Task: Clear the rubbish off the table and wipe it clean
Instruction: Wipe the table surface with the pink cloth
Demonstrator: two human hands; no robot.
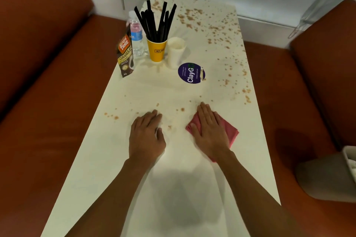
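Brown crumbs [212,29] are scattered over the far and right part of the white table [119,159], with a few more near my hands. My right hand [209,129] lies flat with straight fingers on a folded pink cloth [232,132], pressing it onto the table. My left hand [146,134] rests palm down on the bare tabletop to the left of the cloth, fingers relaxed, holding nothing.
At the far left stand a coffee granules packet [125,56], a water bottle [136,36], a yellow cup of black straws [156,50] and a white paper cup [175,52]. A round purple sticker [190,73] lies beside them. Orange benches flank the table; a white bin [349,158] sits at right.
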